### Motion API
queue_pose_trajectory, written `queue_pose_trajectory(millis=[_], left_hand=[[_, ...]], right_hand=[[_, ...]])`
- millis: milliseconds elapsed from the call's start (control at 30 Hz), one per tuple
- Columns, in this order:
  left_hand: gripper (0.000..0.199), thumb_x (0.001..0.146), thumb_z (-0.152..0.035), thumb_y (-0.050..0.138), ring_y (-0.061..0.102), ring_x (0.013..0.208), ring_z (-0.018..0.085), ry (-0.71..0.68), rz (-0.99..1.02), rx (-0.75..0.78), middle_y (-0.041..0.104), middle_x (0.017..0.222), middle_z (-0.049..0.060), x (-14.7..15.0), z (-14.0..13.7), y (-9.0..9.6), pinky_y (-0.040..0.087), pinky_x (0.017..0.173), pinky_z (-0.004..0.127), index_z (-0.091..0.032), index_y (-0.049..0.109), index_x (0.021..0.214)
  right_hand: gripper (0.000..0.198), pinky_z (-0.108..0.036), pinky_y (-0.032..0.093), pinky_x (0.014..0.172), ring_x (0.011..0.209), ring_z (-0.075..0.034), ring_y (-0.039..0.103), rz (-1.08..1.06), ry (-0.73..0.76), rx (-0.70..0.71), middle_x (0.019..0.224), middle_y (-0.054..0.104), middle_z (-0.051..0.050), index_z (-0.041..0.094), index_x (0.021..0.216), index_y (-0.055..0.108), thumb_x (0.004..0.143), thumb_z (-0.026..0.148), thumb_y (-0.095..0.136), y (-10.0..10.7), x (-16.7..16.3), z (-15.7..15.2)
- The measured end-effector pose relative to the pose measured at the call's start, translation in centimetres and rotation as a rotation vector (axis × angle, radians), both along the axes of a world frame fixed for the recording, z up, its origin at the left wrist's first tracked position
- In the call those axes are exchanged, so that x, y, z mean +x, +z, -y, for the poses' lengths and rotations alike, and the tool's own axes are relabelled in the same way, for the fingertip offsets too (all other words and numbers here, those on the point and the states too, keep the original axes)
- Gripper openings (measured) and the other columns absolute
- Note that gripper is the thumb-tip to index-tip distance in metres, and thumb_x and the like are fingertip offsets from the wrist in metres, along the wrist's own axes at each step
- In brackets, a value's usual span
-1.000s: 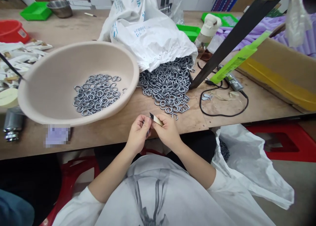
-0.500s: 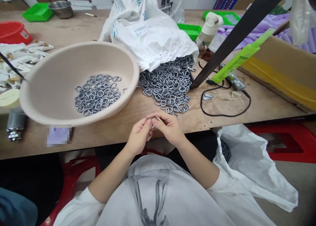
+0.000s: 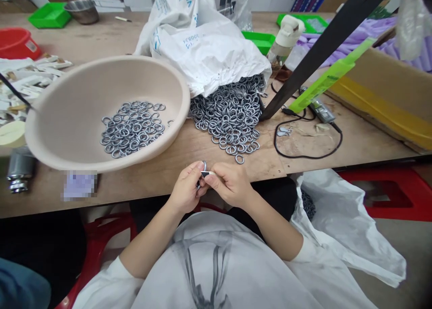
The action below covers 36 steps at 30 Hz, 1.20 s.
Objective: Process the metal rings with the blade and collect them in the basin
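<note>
My left hand (image 3: pixel 186 187) is closed, pinching a grey ring (image 3: pixel 204 165) between thumb and fingers just over the table's front edge. Closed beside it, my right hand (image 3: pixel 232 183) grips a small tool with a dark flat tip (image 3: pixel 204 174) and a pale part by the thumb; its tip meets the ring, and the rest is hidden in the fingers. Beyond my hands a heap of grey rings (image 3: pixel 232 115) spills from a white sack (image 3: pixel 209 52). One loose ring (image 3: pixel 239 159) lies at the heap's near edge. More rings (image 3: pixel 133 129) sit in a large beige basin (image 3: pixel 77 88) to the left.
A dark slanted post (image 3: pixel 317 61) stands right of the heap, near a lime-green strip (image 3: pixel 332 79) and a black cable (image 3: pixel 303 156). A cardboard box (image 3: pixel 388 84) fills the right side. White pieces (image 3: pixel 30 84) lie far left. A white bag (image 3: pixel 351 219) hangs below the table edge.
My right hand has turned, with its fingers now curled in, and the small tool's dark tip shows against the ring. The loose ring near the heap is uncovered.
</note>
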<state>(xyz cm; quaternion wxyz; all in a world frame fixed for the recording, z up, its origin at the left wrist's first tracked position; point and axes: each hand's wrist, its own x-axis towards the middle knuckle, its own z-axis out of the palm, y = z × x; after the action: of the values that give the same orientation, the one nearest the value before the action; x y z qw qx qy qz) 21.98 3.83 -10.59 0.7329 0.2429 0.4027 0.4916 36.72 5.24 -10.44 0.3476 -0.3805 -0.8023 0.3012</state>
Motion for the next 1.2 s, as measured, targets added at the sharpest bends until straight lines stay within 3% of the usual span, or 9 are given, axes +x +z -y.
queue_pose_trajectory(millis=[167,233,367,500,633,767,867,1033,1200], left_hand=[[0.049,0.080,-0.051,0.074,0.030,0.039,0.002,-0.211,0.031,0.105,0.040,0.051,-0.006,-0.8,1.3,0.2,0.020,0.037,0.015,-0.016,0.046,0.061],[0.050,0.082,-0.050,0.072,0.031,0.039,0.002,-0.233,0.025,0.138,0.040,0.051,-0.005,-1.6,1.7,0.5,0.021,0.037,0.015,-0.015,0.046,0.058],[0.038,0.080,-0.043,0.075,0.036,0.039,0.002,0.045,-0.090,0.122,0.047,0.056,-0.003,-4.1,1.4,0.8,0.024,0.038,0.015,-0.013,0.056,0.064],[0.022,0.074,-0.032,0.074,0.039,0.039,0.003,0.186,-0.147,0.077,0.055,0.060,-0.002,-5.9,0.5,0.4,0.024,0.037,0.014,-0.013,0.068,0.086],[0.026,0.069,-0.028,0.071,0.041,0.040,0.005,0.223,-0.144,0.053,0.061,0.066,-0.001,-5.3,0.0,-0.3,0.023,0.035,0.015,-0.016,0.066,0.091],[0.032,0.076,-0.044,0.074,0.037,0.041,0.005,0.201,-0.211,0.120,0.053,0.061,-0.003,-2.4,0.0,-1.2,0.021,0.036,0.016,-0.016,0.061,0.079],[0.040,0.081,-0.053,0.072,0.032,0.045,0.004,0.142,-0.247,0.228,0.041,0.056,-0.006,-0.5,0.1,-1.9,0.023,0.040,0.016,-0.016,0.060,0.076],[0.040,0.084,-0.053,0.069,0.034,0.048,0.006,0.159,-0.255,0.270,0.042,0.057,-0.004,0.2,0.1,-2.1,0.026,0.042,0.017,-0.016,0.060,0.073],[0.043,0.083,-0.057,0.069,0.035,0.047,0.006,0.168,-0.178,0.229,0.041,0.057,-0.005,0.8,0.2,-1.4,0.027,0.040,0.017,-0.017,0.058,0.074]], right_hand=[[0.050,-0.026,0.031,0.057,0.056,-0.012,0.047,-0.020,-0.217,-0.140,0.057,0.049,0.003,0.020,0.065,0.052,0.101,0.053,0.041,-1.6,0.3,-2.2],[0.048,-0.027,0.032,0.059,0.060,-0.013,0.051,0.039,-0.287,-0.155,0.061,0.054,0.002,0.019,0.068,0.057,0.101,0.051,0.042,-2.3,0.1,-2.9],[0.030,-0.029,0.041,0.074,0.090,-0.020,0.062,0.302,-0.183,-0.071,0.099,0.068,-0.006,0.021,0.110,0.070,0.093,0.045,0.063,-2.7,-1.6,-2.7],[0.022,-0.031,0.042,0.074,0.090,-0.022,0.062,0.442,-0.145,-0.074,0.102,0.066,-0.007,0.021,0.104,0.073,0.090,0.038,0.069,-2.5,-2.7,-2.8],[0.012,-0.032,0.044,0.077,0.086,-0.020,0.061,0.142,-0.253,-0.206,0.090,0.066,-0.004,0.019,0.093,0.070,0.084,0.027,0.073,-2.3,-2.4,-3.7],[0.026,-0.028,0.047,0.067,0.068,-0.014,0.056,-0.470,-0.298,-0.488,0.074,0.060,0.002,0.020,0.083,0.060,0.081,0.042,0.072,-2.1,-2.8,-2.6],[0.034,-0.026,0.049,0.061,0.063,-0.012,0.055,-0.723,-0.331,-0.588,0.071,0.056,0.004,0.022,0.081,0.053,0.080,0.051,0.071,-1.7,-3.6,-0.8],[0.041,-0.028,0.056,0.068,0.073,-0.014,0.062,-0.779,-0.177,-0.629,0.082,0.063,0.000,0.024,0.093,0.059,0.077,0.059,0.074,-0.9,-3.3,0.5],[0.054,-0.027,0.051,0.049,0.057,-0.014,0.054,-0.744,-0.107,-0.692,0.069,0.056,0.003,0.024,0.094,0.059,0.071,0.072,0.072,-1.3,-2.9,-0.6]])
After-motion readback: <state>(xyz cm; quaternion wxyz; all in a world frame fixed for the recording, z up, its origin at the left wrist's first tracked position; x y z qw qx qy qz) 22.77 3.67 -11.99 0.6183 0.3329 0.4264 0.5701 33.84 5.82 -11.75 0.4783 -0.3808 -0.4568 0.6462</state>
